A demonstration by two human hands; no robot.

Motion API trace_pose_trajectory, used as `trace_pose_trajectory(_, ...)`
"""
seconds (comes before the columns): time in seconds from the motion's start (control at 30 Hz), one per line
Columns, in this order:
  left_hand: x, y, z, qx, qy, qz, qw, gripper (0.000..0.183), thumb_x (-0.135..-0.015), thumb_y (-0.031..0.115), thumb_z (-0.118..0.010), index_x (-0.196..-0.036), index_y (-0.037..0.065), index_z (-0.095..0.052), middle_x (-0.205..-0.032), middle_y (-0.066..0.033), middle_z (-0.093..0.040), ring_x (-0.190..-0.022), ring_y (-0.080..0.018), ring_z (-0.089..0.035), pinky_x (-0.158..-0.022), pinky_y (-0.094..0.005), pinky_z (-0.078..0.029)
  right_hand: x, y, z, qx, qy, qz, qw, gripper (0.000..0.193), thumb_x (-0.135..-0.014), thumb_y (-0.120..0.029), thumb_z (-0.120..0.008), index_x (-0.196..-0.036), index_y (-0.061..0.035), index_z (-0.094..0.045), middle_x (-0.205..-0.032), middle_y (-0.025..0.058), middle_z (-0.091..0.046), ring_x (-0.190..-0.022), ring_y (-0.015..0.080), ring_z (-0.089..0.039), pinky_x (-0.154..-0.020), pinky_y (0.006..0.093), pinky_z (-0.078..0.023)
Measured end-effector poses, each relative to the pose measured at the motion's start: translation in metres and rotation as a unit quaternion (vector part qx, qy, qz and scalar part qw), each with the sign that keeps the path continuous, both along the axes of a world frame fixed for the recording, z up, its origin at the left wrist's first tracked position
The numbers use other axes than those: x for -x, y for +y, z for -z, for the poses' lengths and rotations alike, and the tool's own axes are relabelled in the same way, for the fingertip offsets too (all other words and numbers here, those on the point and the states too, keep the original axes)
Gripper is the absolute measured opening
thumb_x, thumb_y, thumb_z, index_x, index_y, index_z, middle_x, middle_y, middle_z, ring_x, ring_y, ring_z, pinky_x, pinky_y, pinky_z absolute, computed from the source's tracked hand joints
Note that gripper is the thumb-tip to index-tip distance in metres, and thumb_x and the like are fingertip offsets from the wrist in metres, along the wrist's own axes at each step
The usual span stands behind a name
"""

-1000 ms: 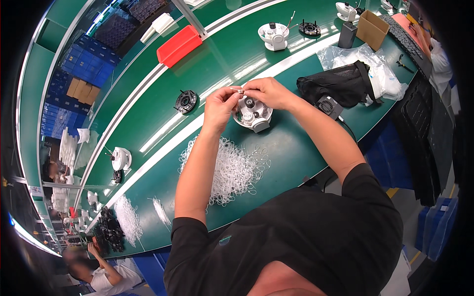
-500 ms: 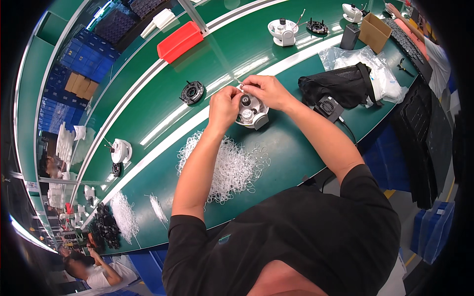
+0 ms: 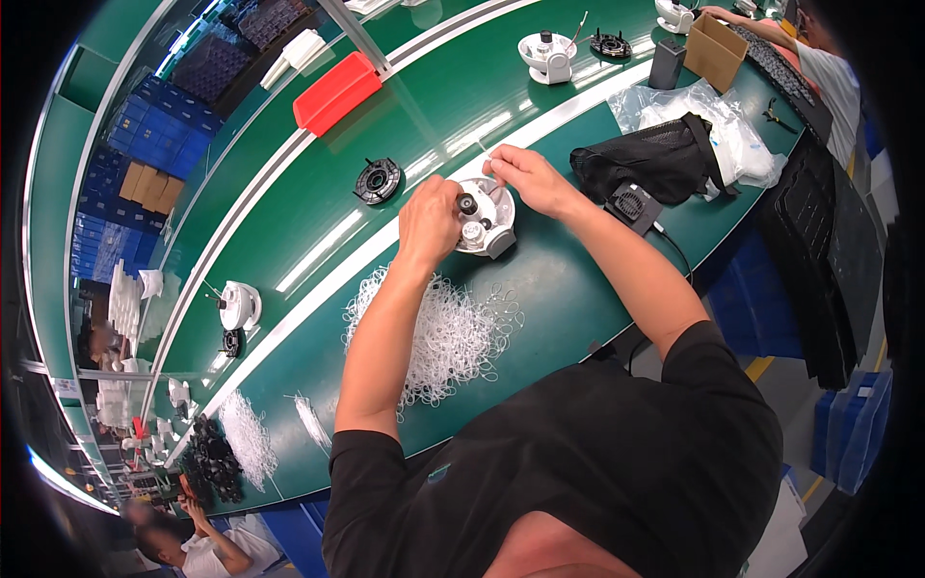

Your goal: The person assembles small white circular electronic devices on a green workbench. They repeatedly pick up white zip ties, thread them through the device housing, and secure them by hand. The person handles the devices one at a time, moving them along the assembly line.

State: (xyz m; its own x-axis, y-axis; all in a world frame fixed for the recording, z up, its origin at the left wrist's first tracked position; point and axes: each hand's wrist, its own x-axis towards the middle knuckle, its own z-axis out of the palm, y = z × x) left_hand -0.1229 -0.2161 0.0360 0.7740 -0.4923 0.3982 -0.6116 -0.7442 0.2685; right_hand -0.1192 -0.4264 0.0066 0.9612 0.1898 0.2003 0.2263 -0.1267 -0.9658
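Close to the far edge of the green bench (image 3: 554, 308), the head view shows a round white housing (image 3: 496, 237), open side up, with a black cylindrical part (image 3: 467, 203) inside it. The left hand (image 3: 430, 220) is bent over the housing's left rim; its fingertips are hidden, so I cannot tell whether they grip anything. The right hand (image 3: 530, 180), just above the opposite rim, pinches a thin white lead (image 3: 483, 146) between thumb and forefinger. Between the housing and the bench's near edge spreads a pile of looped white cords (image 3: 453, 342), partly behind the left forearm. Toward the bench's right end lie a small black fan (image 3: 633, 204) and a black mesh bag (image 3: 641, 166).
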Motion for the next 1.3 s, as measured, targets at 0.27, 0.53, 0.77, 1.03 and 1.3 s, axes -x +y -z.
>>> trace_pose_trajectory(0.27,0.001,0.000,0.006,0.031,0.025,0.000,0.999,0.004,-0.082,0.006,-0.064,-0.085,0.005,-0.064,-0.087,-0.0131,-0.060,-0.087,-0.0344,-0.061,-0.072,-0.0462,-0.049,0.014,0.000,-0.021,0.263,-0.125,-0.032,0.956,0.015,-0.088,-0.017,-0.064,-0.097,-0.0046,-0.063,-0.082,0.0113,-0.064,-0.079,0.0287,-0.063,-0.072,0.0405,-0.049)
trace_pose_trajectory(0.53,0.006,-0.005,0.003,0.018,0.021,-0.075,0.997,0.007,-0.087,0.009,-0.059,-0.086,0.001,-0.060,-0.091,-0.0173,-0.060,-0.092,-0.0374,-0.060,-0.079,-0.0479,-0.048,0.006,0.009,-0.030,0.424,-0.195,-0.034,0.884,0.014,-0.088,-0.019,-0.061,-0.094,-0.0071,-0.065,-0.093,0.0123,-0.067,-0.092,0.0344,-0.064,-0.082,0.0456,-0.049)
trace_pose_trajectory(0.77,0.010,0.002,0.009,0.082,0.014,-0.080,0.993,0.015,-0.088,0.016,-0.063,-0.092,0.002,-0.061,-0.092,-0.0178,-0.060,-0.091,-0.0378,-0.061,-0.078,-0.0479,-0.049,0.005,0.003,-0.026,0.358,-0.180,-0.025,0.916,0.018,-0.091,-0.019,-0.061,-0.102,-0.0053,-0.065,-0.092,0.0118,-0.065,-0.084,0.0301,-0.063,-0.078,0.0407,-0.050)
trace_pose_trajectory(1.03,0.017,0.039,0.013,0.295,0.429,-0.094,0.848,0.050,-0.097,0.024,-0.059,-0.134,-0.007,-0.046,-0.105,-0.0183,-0.067,-0.071,-0.0197,-0.069,-0.057,-0.0301,-0.057,0.005,0.002,0.030,-0.043,0.013,0.216,0.975,0.030,-0.099,-0.028,-0.057,-0.114,-0.0028,-0.063,-0.097,0.0103,-0.068,-0.079,0.0152,-0.061,-0.074,0.0299,-0.050)
trace_pose_trajectory(1.3,-0.005,0.068,0.012,0.529,0.454,-0.039,0.716,0.032,-0.102,0.018,-0.050,-0.124,-0.004,-0.053,-0.108,-0.0172,-0.066,-0.084,-0.0259,-0.070,-0.071,-0.0338,-0.062,0.002,0.007,0.051,0.046,-0.051,0.170,0.983,0.023,-0.097,-0.022,-0.060,-0.107,-0.0023,-0.066,-0.088,0.0044,-0.067,-0.079,0.0119,-0.060,-0.072,0.0265,-0.048)
